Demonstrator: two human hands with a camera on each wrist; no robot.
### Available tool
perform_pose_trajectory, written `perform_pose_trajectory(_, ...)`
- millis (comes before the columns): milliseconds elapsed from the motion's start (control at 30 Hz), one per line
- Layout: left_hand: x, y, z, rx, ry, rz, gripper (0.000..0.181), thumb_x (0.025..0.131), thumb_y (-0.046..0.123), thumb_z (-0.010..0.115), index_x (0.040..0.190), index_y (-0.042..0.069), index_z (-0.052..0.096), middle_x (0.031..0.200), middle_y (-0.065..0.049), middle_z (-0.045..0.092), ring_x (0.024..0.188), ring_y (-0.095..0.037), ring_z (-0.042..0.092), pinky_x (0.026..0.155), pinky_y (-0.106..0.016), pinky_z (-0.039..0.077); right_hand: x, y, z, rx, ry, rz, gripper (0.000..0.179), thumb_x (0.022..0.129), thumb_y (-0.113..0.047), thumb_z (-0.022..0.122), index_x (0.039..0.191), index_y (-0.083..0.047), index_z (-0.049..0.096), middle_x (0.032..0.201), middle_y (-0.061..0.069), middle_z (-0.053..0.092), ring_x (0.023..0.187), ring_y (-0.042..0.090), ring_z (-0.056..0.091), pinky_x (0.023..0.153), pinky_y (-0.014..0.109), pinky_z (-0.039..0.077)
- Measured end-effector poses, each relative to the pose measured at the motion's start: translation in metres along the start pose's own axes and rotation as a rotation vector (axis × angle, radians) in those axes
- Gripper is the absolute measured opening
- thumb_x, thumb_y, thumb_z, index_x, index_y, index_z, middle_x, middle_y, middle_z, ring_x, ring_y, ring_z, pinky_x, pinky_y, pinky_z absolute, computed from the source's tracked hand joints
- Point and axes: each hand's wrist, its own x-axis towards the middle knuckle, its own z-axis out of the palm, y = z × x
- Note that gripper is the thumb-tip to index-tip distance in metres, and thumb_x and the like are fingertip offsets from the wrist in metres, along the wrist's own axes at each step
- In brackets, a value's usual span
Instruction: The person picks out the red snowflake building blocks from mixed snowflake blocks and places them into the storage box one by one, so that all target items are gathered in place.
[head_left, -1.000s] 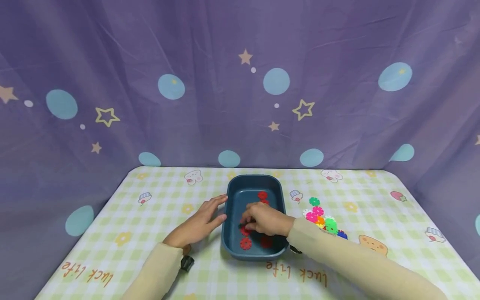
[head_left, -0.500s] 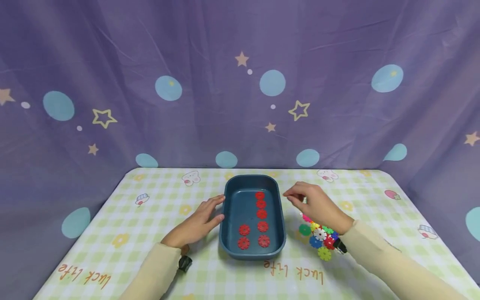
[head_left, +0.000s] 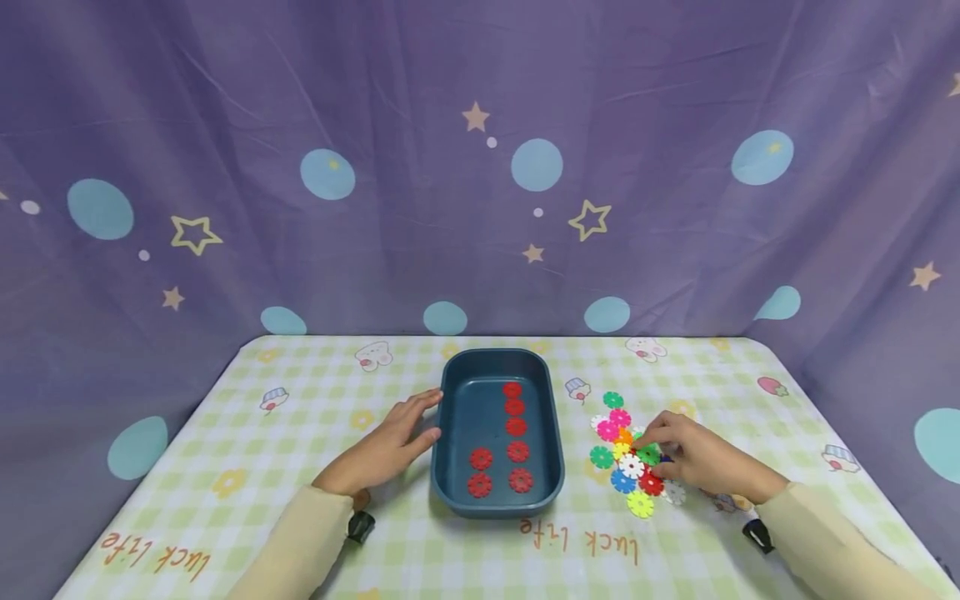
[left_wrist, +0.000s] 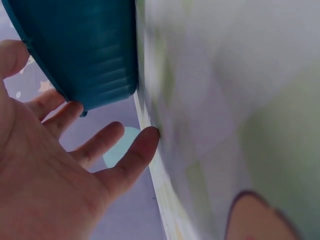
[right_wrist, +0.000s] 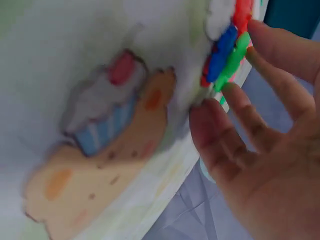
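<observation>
My left hand (head_left: 392, 446) touches the left rim of a dark blue plastic tray (head_left: 551, 417) with straight, spread fingertips. In the left wrist view, its fingers (left_wrist: 62, 117) rest against the tray wall (left_wrist: 90, 55). Red snowflake-shaped building discs (head_left: 517, 451) lie flat inside the tray, in a longer right column and a pair at the near left. My right hand (head_left: 693, 454) is over a loose pile of mixed-colour discs (head_left: 632, 465), fingers apart. In the right wrist view, its fingertips are close around a green disc (right_wrist: 232, 62) beside a blue one (right_wrist: 221, 54); a firm hold does not show.
Pile discs include a green one (head_left: 612, 401) at the far end and a yellow-green one (head_left: 641, 504) at the near end. A patterned checked cloth (head_left: 315, 400) covers the table. A purple curtain (head_left: 390, 208) hangs behind the far edge.
My right hand has left the inside of the tray and moved right, then down to the disc pile. The left hand stays at the tray's rim. The view has turned slightly right.
</observation>
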Motion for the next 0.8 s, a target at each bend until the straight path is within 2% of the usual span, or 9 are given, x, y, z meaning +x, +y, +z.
perform_pose_trajectory(67,0.0,0.0,0.0,-0.002,-0.001,-0.004,0.06,0.099,0.046,0.042,0.149,0.015,0.03,0.152,0.003,0.025,0.136,-0.023,0.025,0.104,-0.048,0.029,-0.002,0.001,0.001,-0.027,0.027,-0.009,0.031,0.083,-0.013,0.074,0.113,-0.016,0.068,0.104,0.0,0.051,0.083,0.018,0.049,0.067,0.029,0.044)
perform_pose_trajectory(200,0.0,-0.001,0.0,-0.013,-0.004,0.0,0.06,0.099,0.046,0.042,0.149,0.014,0.029,0.152,0.001,0.025,0.136,-0.024,0.024,0.104,-0.049,0.028,-0.004,0.002,0.003,-0.091,0.105,0.041,0.033,0.08,-0.014,0.076,0.113,-0.016,0.069,0.103,-0.001,0.051,0.094,0.02,0.049,0.075,0.037,0.045)
perform_pose_trajectory(333,0.0,-0.001,0.0,-0.014,0.0,0.002,0.06,0.099,0.046,0.042,0.149,0.014,0.03,0.152,0.001,0.026,0.136,-0.023,0.025,0.104,-0.048,0.029,0.0,0.001,0.009,-0.148,0.121,0.053,0.033,0.08,-0.016,0.077,0.112,-0.015,0.069,0.104,-0.001,0.052,0.098,0.022,0.046,0.08,0.042,0.044)
perform_pose_trajectory(467,0.0,-0.001,0.0,-0.013,0.0,-0.002,0.059,0.1,0.044,0.043,0.149,0.014,0.03,0.152,0.0,0.026,0.136,-0.023,0.025,0.104,-0.048,0.029,0.006,-0.002,0.014,-0.176,0.168,0.055,0.025,0.076,-0.012,0.08,0.098,-0.015,0.069,0.097,-0.003,0.052,0.094,0.023,0.046,0.081,0.043,0.042)
perform_pose_trajectory(533,0.0,-0.001,0.0,-0.017,-0.003,-0.005,0.059,0.1,0.043,0.044,0.149,0.014,0.029,0.152,0.0,0.026,0.136,-0.023,0.025,0.104,-0.049,0.028,0.009,-0.003,0.015,-0.158,0.186,0.054,0.023,0.075,-0.009,0.081,0.09,-0.018,0.065,0.09,-0.005,0.052,0.09,0.02,0.046,0.079,0.04,0.041)
perform_pose_trajectory(633,0.0,-0.001,0.0,-0.02,-0.005,-0.004,0.058,0.1,0.043,0.044,0.149,0.015,0.029,0.152,0.001,0.026,0.136,-0.023,0.024,0.104,-0.048,0.028,0.015,-0.005,0.016,-0.088,0.189,0.052,0.026,0.076,-0.002,0.078,0.082,-0.018,0.059,0.078,-0.007,0.052,0.076,0.015,0.048,0.07,0.033,0.043)
perform_pose_trajectory(733,0.0,0.0,0.0,-0.016,-0.004,0.0,0.059,0.099,0.045,0.043,0.149,0.016,0.029,0.152,0.001,0.026,0.136,-0.022,0.025,0.104,-0.048,0.028,0.02,-0.009,0.016,-0.018,0.2,0.049,0.025,0.078,0.003,0.075,0.081,-0.017,0.06,0.074,-0.008,0.056,0.064,0.009,0.049,0.061,0.027,0.044)
perform_pose_trajectory(800,0.0,0.0,0.0,-0.019,-0.004,0.002,0.06,0.099,0.046,0.042,0.149,0.015,0.029,0.152,0.001,0.026,0.136,-0.021,0.025,0.104,-0.048,0.028,0.024,-0.013,0.015,0.01,0.229,0.039,0.022,0.078,0.002,0.074,0.083,-0.016,0.063,0.075,-0.008,0.059,0.063,0.008,0.051,0.058,0.025,0.046)
